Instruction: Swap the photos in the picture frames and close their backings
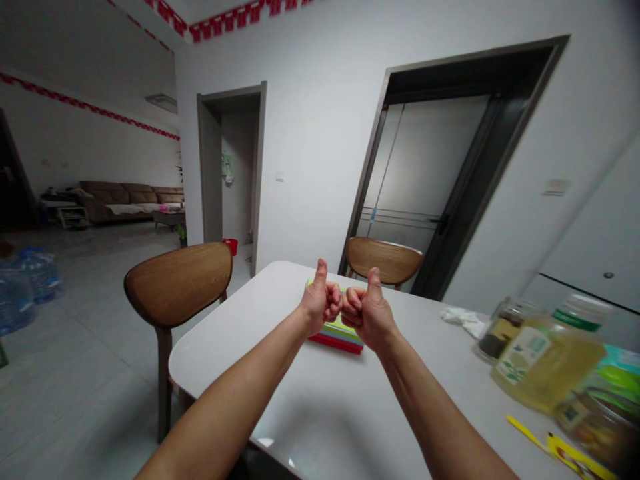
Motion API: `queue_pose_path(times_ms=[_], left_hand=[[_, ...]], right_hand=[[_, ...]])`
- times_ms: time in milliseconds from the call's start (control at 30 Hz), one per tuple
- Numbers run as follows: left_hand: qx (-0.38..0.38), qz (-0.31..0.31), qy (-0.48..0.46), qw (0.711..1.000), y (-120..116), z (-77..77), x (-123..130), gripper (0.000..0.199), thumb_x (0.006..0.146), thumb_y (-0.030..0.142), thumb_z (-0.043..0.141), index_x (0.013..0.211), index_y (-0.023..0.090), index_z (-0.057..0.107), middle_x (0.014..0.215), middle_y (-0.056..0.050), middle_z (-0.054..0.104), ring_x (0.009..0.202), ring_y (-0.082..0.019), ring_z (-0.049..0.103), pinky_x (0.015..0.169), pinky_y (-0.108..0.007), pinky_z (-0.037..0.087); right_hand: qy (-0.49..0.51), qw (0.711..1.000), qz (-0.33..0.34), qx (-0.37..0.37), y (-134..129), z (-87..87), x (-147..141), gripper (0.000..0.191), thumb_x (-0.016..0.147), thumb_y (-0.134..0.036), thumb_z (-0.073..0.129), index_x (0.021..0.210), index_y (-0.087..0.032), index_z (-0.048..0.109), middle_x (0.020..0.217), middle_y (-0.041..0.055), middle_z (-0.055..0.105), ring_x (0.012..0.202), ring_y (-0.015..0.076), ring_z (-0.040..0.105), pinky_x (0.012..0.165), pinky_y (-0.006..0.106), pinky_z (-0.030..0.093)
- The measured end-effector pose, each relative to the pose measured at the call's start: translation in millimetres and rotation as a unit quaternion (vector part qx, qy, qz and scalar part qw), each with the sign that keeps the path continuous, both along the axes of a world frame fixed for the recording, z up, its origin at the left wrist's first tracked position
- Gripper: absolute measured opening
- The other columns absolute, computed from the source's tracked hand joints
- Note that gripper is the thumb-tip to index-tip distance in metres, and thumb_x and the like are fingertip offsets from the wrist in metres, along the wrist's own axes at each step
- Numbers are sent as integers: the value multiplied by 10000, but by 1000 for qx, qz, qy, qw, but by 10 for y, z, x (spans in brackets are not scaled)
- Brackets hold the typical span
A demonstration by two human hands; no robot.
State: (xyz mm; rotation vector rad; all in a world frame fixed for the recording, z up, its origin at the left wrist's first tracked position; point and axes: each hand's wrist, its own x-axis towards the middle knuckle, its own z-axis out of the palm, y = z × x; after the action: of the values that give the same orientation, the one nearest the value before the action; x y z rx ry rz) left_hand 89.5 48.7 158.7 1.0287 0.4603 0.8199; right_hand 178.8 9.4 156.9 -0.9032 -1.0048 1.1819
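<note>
A white wall (pixel 320 120) fills most of what I see, with a red trim (pixel 230 21) along its top; a brown sofa (pixel 127 197) stands far off to the left; a dark-framed door (pixel 425 147) with a pale panel is set in the wall; in front of it stretches a white table (pixel 225 333) with rounded corners; one wooden chair (pixel 180 277) stands at its left side, a second chair (pixel 384 260) at the far edge; blurred water bottles (pixel 37 273) stand on the floor at left.

On the table, partly hidden by the hands, lies a stack (pixel 337 340), red at the bottom, bluish in the middle and yellow-green on top; to the right is a bottle (pixel 550 360) of yellowish liquid, between a dark-filled jar (pixel 505 330) and a blurred jar (pixel 600 427); the left hand (pixel 320 300) and right hand (pixel 370 310) are raised before the stack, fingers curled together into fists, thumbs up; the knuckles face each other, though I cannot tell whether they touch; a crumpled tissue (pixel 465 320) lies near the dark-filled jar.
</note>
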Motion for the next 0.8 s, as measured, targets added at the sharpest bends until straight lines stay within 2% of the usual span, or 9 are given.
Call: queue_pose_path(times_ms=[100,200,300,367,433,500,600,667,800], left_hand=[[-25,25,24,999,46,-179,-15,653,677,729,215,400,161,378,270,37,350,225,-30,225,319,-178,90],[-68,75,54,993,102,-558,-73,601,680,691,328,444,145,416,305,37,394,251,-30,280,333,-167,119],[-128,110,83,982,124,-1034,-144,486,702,585,457,538,127,464,380,22,463,297,-44,360,360,-162,199],[-162,132,84,974,118,-1295,-169,409,709,521,503,605,127,472,434,14,491,346,-66,421,393,-172,264],[-179,157,70,969,103,-1451,-159,343,704,459,542,656,125,480,489,-5,519,402,-92,475,429,-190,315],[-177,178,39,967,79,-1495,-118,299,681,402,577,715,113,507,555,-32,554,461,-119,518,466,-218,359],[-137,218,-37,966,-1,-1417,-46,277,662,314,566,859,122,528,785,-71,614,664,-161,585,586,-252,426],[-101,250,-75,960,-111,-1321,-31,294,640,228,541,914,127,519,880,-68,613,756,-167,583,656,-248,433],[57,268,-51,960,-443,-1115,-91,306,629,139,492,924,92,557,848,-66,627,773,-183,573,688,-245,437]], right_hand=[[-212,973,-95,-2,123,-212,45,581,703,-676,109,399,-205,261,338,-53,294,286,50,228,322,207,223],[-465,858,-220,-8,284,-554,167,477,746,-557,271,499,-187,442,507,15,506,459,107,459,476,246,365],[-546,803,-239,-8,360,-870,308,171,606,-324,579,704,-184,578,768,59,592,758,198,521,667,308,371],[-586,775,-236,2,344,-1003,350,244,556,-185,596,799,-193,595,861,78,581,869,244,487,728,354,342],[-613,758,-223,22,290,-1073,323,251,568,-126,554,805,-193,601,863,87,571,888,254,474,744,371,329],[-635,746,-194,54,215,-1111,243,196,591,-128,528,761,-194,601,822,78,568,850,236,486,740,357,339],[-650,740,-128,114,84,-1161,134,153,640,-200,498,764,-198,588,819,69,572,822,218,506,744,346,371],[-603,780,-121,118,3,-1176,129,228,666,-309,490,841,-193,579,939,90,570,921,235,498,823,380,364],[-428,875,-227,3,-136,-1115,280,641,650,-542,442,1151,-143,422,1225,138,422,1132,274,370,948,437,273]])
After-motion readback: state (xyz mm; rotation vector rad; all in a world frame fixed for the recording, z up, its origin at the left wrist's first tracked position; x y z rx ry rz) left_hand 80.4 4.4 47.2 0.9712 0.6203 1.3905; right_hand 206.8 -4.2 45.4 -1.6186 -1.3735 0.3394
